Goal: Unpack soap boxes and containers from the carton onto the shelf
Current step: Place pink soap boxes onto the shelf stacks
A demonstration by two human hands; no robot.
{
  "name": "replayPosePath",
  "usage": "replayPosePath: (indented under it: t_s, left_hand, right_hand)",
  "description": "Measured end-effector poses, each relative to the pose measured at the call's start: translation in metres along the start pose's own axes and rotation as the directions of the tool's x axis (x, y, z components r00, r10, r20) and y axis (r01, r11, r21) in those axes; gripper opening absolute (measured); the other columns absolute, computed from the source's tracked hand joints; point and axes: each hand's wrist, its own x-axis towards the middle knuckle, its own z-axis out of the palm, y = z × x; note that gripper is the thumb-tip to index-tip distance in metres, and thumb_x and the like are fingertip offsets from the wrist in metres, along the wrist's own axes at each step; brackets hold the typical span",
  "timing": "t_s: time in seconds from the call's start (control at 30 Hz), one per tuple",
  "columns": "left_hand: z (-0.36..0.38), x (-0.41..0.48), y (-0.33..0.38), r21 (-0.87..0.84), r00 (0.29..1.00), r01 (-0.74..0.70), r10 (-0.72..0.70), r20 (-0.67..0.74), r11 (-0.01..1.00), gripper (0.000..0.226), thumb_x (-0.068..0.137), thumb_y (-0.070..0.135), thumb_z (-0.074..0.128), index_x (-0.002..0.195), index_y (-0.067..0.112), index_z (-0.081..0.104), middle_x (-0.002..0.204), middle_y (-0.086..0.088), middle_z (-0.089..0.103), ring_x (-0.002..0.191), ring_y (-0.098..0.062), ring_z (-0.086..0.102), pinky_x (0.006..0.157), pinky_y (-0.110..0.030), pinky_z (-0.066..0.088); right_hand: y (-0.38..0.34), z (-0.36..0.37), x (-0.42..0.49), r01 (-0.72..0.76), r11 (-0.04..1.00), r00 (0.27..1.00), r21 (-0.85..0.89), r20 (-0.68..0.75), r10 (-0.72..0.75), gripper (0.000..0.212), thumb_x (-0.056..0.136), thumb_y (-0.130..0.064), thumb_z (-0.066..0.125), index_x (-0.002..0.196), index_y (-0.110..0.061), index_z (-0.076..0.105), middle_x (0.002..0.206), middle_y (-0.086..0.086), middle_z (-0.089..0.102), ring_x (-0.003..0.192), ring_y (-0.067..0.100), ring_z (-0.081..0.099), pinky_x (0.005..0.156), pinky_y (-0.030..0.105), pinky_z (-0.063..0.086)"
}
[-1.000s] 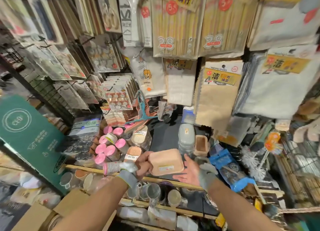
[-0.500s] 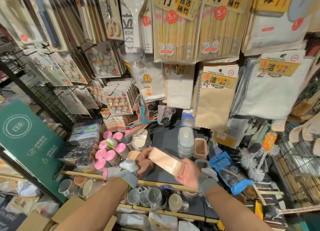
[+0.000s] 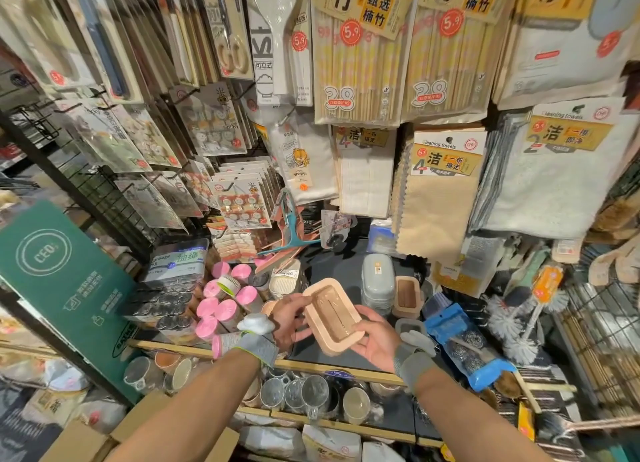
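A peach-coloured soap box (image 3: 333, 317) was held in the air over the near part of the dark shelf (image 3: 343, 264), just behind its wooden front edge, with its open inner side turned up towards the camera and its long axis tilted from far left to near right. Its far-left end was gripped by the left hand (image 3: 290, 320), whose fingers were curled round the rim, and its near-right end was gripped by the right hand (image 3: 378, 340) in the same way, thumb on the rim and fingers under the base. Grey glove cuffs were seen at both wrists. Just beyond the box, a stack of grey soap boxes (image 3: 377, 281) stood on the shelf, with another peach soap box (image 3: 407, 295) close beside it on the right. Pink-lidded canisters (image 3: 225, 311) were crowded to the left, and a blue packet of steel scourers (image 3: 465, 345) lay to the right. An open brown carton (image 3: 86, 441) was partly visible at the near left, below the arms.
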Motion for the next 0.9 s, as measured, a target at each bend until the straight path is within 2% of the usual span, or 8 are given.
replayPosePath:
  t_s: [0.17,0.27,0.37,0.57,0.67,0.73,0.8,0.9]
  left_hand:
    - [-0.001,0.004,-0.006,-0.02,0.999,-0.041,0.04,-0.031,0.999,0.018,0.089,0.009,0.06,0.097,0.02,0.049,0.083,-0.001,0.06,0.073,-0.015,0.058,0.064,-0.028,0.05]
    - [-0.001,0.008,-0.007,-0.036,0.998,-0.056,0.055,-0.029,0.998,0.02,0.089,0.006,0.06,0.1,0.02,0.051,0.084,-0.001,0.061,0.075,-0.015,0.058,0.064,-0.028,0.048]
    - [0.001,0.009,-0.009,-0.073,0.997,-0.076,0.075,-0.017,0.994,0.022,0.09,0.004,0.059,0.105,0.019,0.052,0.088,-0.002,0.061,0.077,-0.015,0.059,0.067,-0.029,0.048]
    - [0.002,0.014,-0.015,-0.055,0.993,-0.107,0.109,0.036,0.993,0.017,0.092,0.006,0.057,0.105,0.015,0.056,0.088,-0.002,0.062,0.074,-0.013,0.062,0.063,-0.025,0.055]
    - [0.001,0.019,-0.017,-0.026,0.987,-0.134,0.136,0.084,0.991,0.011,0.092,0.006,0.056,0.1,0.013,0.057,0.084,-0.002,0.058,0.066,-0.009,0.064,0.06,-0.023,0.055]
    - [0.004,0.021,-0.017,-0.049,0.977,-0.171,0.176,0.122,0.984,0.008,0.089,0.005,0.059,0.089,0.013,0.059,0.075,-0.003,0.055,0.057,-0.009,0.062,0.05,-0.02,0.053]
    - [0.008,0.022,-0.015,-0.071,0.968,-0.204,0.212,0.134,0.976,0.009,0.084,0.002,0.063,0.079,0.009,0.061,0.062,-0.003,0.058,0.045,-0.009,0.059,0.038,-0.017,0.045]
    - [0.015,0.026,-0.017,0.028,0.972,-0.204,0.2,0.12,0.979,0.008,0.091,-0.001,0.053,0.09,0.005,0.059,0.057,0.003,0.064,0.042,-0.006,0.053,0.037,-0.014,0.038]
  right_hand:
    - [0.005,-0.002,-0.001,0.025,0.998,1.0,-0.05,0.005,-0.025,0.05,0.083,0.017,0.049,0.124,-0.011,0.052,0.114,0.015,0.059,0.1,0.031,0.059,0.092,0.044,0.048]
    - [0.007,-0.005,-0.005,0.023,0.995,1.0,-0.097,0.014,-0.022,0.048,0.082,0.016,0.052,0.123,-0.011,0.053,0.121,0.012,0.059,0.103,0.027,0.06,0.079,0.036,0.053]
    - [0.01,-0.009,-0.007,0.025,0.986,1.0,-0.166,0.007,-0.024,0.047,0.083,0.012,0.056,0.124,-0.012,0.052,0.122,0.006,0.059,0.102,0.021,0.06,0.071,0.03,0.047]
    - [0.014,-0.018,-0.003,0.04,0.98,0.999,-0.195,0.011,-0.038,0.052,0.083,0.01,0.059,0.131,-0.007,0.047,0.128,0.008,0.057,0.112,0.026,0.056,0.083,0.032,0.048]
    - [0.015,-0.022,-0.003,0.05,0.975,0.999,-0.215,0.017,-0.047,0.055,0.083,0.008,0.061,0.133,-0.007,0.044,0.133,0.01,0.054,0.12,0.029,0.053,0.096,0.04,0.045]
    - [0.016,-0.026,-0.003,0.049,0.974,0.999,-0.221,0.013,-0.048,0.054,0.083,0.007,0.061,0.132,-0.008,0.045,0.132,0.011,0.054,0.119,0.029,0.054,0.095,0.039,0.047]
    - [0.018,-0.028,-0.004,0.057,0.975,0.998,-0.216,-0.009,-0.061,0.053,0.083,0.006,0.062,0.132,-0.009,0.045,0.132,0.012,0.053,0.117,0.029,0.055,0.085,0.033,0.05]
    - [0.018,-0.036,-0.003,0.064,0.978,0.996,-0.199,-0.043,-0.074,0.054,0.083,0.005,0.063,0.132,-0.007,0.045,0.13,0.014,0.054,0.116,0.029,0.056,0.09,0.037,0.049]
